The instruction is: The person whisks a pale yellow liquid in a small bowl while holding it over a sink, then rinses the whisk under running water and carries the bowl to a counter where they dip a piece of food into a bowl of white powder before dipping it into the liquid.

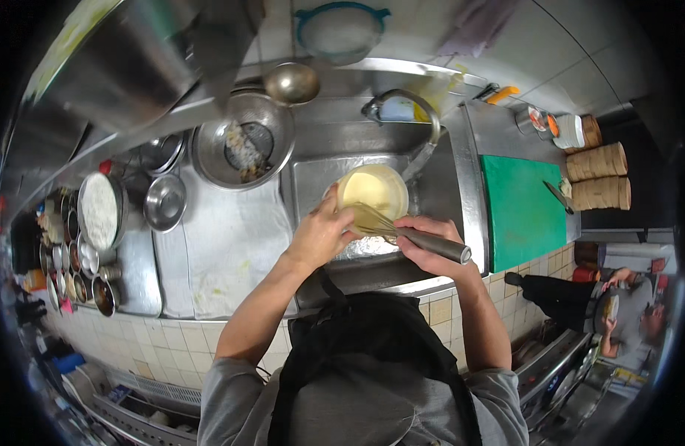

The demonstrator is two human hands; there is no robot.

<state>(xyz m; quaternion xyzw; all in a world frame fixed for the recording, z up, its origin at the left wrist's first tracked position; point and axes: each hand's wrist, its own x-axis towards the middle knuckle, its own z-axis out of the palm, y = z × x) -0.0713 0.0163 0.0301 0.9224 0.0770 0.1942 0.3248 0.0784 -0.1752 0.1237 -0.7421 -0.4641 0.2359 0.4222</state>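
My left hand [320,237] grips the left rim of a round container [401,192] with pale yellow liquid inside, over the stainless steel sink [314,134]. A wire whisk [431,242] lies slantwise across the container's near side, its wires by my left fingers. Around the lower part of its metal handle my right hand [426,251] is closed. Just beyond the container, the curved faucet [431,111] arches over the sink with water at its spout.
Left of the sink are a perforated steel colander [281,156], a steel bowl [165,203] and a white cloth [225,251]. On the right, a green cutting board [521,223] bears a knife [557,196] near bamboo steamers [599,192]. Another person [626,318] stands farther right.
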